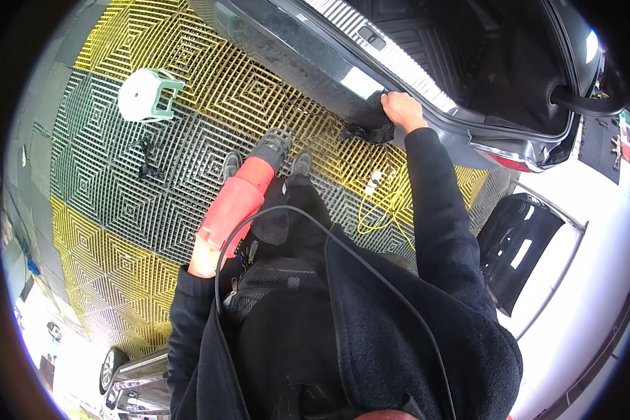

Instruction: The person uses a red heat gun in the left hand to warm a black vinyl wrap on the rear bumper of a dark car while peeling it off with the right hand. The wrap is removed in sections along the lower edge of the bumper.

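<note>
My left hand (204, 256) is closed around the rear of a red heat gun (238, 203), whose dark slotted nozzle points away from me, down toward the floor near my shoes. A black cable loops across my front. My right arm reaches out to the rear of a dark grey car (315, 73). There my right hand (403, 110) is closed on the edge of a crumpled black film (371, 127), which hangs down beside the bumper. The fingertips are partly hidden. Above this hand, the car's trunk (462, 63) stands open.
A pale green plastic stool (140, 94) is on the yellow and grey grated floor (189, 147). Black scraps (147, 162) lie below it. A yellow cord (388, 210) with a white socket block (374, 183) lies near my right arm. Another car (136, 385) is at lower left, a black panel (514, 245) at right.
</note>
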A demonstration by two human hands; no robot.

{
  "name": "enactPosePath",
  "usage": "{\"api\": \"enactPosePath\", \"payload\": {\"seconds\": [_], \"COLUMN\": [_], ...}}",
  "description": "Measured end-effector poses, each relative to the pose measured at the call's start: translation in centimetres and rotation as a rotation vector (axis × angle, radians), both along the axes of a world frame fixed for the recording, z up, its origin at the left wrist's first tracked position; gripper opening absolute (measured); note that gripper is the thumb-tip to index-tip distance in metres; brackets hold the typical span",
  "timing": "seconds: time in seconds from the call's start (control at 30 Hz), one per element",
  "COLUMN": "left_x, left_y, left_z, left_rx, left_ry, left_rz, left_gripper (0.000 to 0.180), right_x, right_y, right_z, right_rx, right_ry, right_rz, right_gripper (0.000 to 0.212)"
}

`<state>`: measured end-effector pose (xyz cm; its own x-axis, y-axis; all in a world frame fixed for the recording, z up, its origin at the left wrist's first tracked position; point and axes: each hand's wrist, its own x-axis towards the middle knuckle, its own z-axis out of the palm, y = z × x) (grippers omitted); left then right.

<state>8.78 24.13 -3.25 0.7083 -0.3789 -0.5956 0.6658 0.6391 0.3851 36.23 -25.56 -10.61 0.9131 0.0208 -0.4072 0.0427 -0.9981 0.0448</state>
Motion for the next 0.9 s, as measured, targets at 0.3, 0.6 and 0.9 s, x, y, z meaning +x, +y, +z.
{"api": "enactPosePath", "payload": {"seconds": [0.3, 0.6, 0.9], "left_x": [-0.8, -1.8, -2.5], "left_y": [-0.4, -0.3, -0.3], "left_z": [-0.1, -0.3, -0.6], "left_rx": [0.031, 0.047, 0.059], "left_ry": [-0.018, -0.014, -0.009], "left_rz": [0.006, 0.022, 0.031], "left_gripper": [0.040, 0.039, 0.039], "right_x": [0.6, 0.5, -0.4], "right_y": [-1.4, -1.1, -0.7], "right_z": [-0.5, 0.4, 1.0], "right_rx": [0.110, 0.133, 0.132], "right_ry": [0.003, 0.071, 0.035], "right_rz": [0.206, 0.207, 0.252], "right_gripper": [0.042, 0.038, 0.035]}}
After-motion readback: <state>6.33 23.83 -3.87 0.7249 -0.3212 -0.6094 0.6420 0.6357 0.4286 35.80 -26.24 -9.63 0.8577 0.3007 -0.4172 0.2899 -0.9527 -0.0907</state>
